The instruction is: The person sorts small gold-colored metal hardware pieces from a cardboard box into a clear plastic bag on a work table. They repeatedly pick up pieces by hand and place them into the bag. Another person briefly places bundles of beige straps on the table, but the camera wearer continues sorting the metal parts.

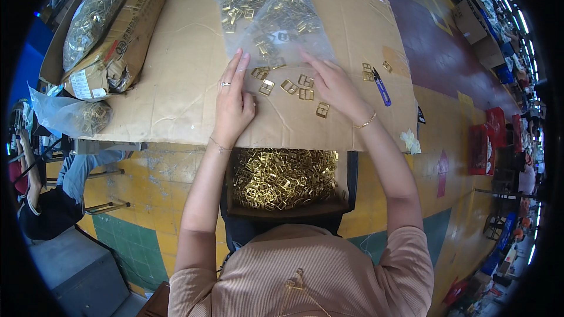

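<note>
On the cardboard-covered table, a clear plastic bag [325, 41] of gold-coloured metal buckles lies flat, its near edge toward me. My left hand [234, 103] rests at that bag's near left corner, fingers stretched out and thumb bent in. Over the near right part of the bag, my right hand [336, 89] reaches in with its index finger extended and touching the plastic. Its thumb sits lower, beside loose buckles [306, 94]. Several such buckles are scattered between my hands. Below the table edge, an open box [346, 191] on my lap holds a heap of buckles [282, 179].
Blue-handled thread snips [382, 88] lie at the right beside a few buckles [368, 75]. At the left stand a worn carton [126, 41] topped by a full bag [97, 20] and a smaller bag [70, 111]. Another person's leg [76, 176] shows beyond.
</note>
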### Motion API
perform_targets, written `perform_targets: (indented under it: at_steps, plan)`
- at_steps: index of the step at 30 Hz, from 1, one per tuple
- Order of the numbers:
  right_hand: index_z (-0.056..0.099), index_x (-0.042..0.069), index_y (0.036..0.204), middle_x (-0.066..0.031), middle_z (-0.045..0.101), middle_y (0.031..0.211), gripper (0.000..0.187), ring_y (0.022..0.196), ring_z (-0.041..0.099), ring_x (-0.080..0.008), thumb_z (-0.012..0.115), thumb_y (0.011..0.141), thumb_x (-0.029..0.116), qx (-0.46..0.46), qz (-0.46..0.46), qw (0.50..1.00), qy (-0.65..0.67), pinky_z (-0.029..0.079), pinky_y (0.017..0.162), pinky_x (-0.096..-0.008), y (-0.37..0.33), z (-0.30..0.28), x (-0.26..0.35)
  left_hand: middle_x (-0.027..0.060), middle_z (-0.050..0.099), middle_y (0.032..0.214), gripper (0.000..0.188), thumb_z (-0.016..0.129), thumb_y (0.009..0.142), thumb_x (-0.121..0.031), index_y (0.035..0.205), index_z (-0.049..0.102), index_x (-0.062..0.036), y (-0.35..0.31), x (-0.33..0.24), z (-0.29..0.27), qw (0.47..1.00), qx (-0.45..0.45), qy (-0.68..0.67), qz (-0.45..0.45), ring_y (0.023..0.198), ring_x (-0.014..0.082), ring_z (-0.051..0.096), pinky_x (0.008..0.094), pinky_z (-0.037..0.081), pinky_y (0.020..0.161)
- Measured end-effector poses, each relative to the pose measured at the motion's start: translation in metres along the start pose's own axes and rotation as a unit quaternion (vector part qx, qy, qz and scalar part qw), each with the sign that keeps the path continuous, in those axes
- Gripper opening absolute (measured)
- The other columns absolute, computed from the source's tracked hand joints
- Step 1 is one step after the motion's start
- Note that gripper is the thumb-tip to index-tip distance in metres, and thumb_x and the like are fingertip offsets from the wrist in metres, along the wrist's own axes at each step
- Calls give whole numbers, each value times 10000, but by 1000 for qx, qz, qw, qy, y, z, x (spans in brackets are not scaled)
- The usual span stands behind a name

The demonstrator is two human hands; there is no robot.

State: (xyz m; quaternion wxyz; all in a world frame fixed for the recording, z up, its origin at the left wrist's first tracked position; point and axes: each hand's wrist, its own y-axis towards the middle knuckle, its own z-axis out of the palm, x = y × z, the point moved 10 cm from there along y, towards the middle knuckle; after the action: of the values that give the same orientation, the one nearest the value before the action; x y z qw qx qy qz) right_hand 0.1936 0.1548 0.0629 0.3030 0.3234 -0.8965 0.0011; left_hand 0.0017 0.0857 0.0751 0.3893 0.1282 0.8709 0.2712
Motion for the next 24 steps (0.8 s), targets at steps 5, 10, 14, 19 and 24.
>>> perform_targets:
  at_steps: [5, 10, 14, 19, 24]
  plan:
    - [402, 109, 1529, -178, 446, 1537, 550, 1475, 344, -321, 504, 1031, 320, 42, -74, 984, -157, 264, 1227, -454, -18, 32, 15, 204, 398, 1554, 800, 458, 726, 138, 1502, 421, -51, 0, 0, 0, 1000, -5, 4, 4, 1408, 388, 413, 446, 343, 1167]
    - [492, 87, 1465, -147, 441, 1548, 548, 1463, 369, -309, 512, 1024, 411, 37, -142, 979, -142, 253, 1224, -485, -48, 46, 54, 209, 406, 1549, 795, 461, 727, 135, 1500, 422, -45, 0, -2, -1, 1000, -11, 4, 11, 1405, 390, 419, 446, 342, 1168]
    - [572, 55, 1389, -145, 499, 1501, 506, 1444, 405, -290, 519, 1026, 404, 64, -177, 981, -45, 278, 1217, -481, -94, 55, 102, 210, 405, 1549, 791, 461, 730, 134, 1499, 422, -43, 0, 0, -1, 1000, -11, 4, 9, 1405, 392, 419, 446, 340, 1169]
    - [583, 33, 1377, -148, 529, 1471, 462, 1423, 435, -291, 526, 1032, 335, 58, -175, 982, 33, 288, 1214, -475, -74, 52, 108, 210, 401, 1551, 787, 461, 736, 131, 1502, 419, -44, -1, 0, -1, 1000, -9, -4, 10, 1409, 395, 412, 448, 340, 1169]
    - [542, 56, 1416, -178, 447, 1534, 466, 1470, 350, -321, 504, 1033, 319, -45, -121, 985, -111, 259, 1210, -508, 16, 45, 69, 207, 392, 1556, 786, 461, 735, 131, 1501, 421, -41, 0, 0, -1, 1000, -7, 0, 7, 1405, 397, 413, 446, 339, 1171]
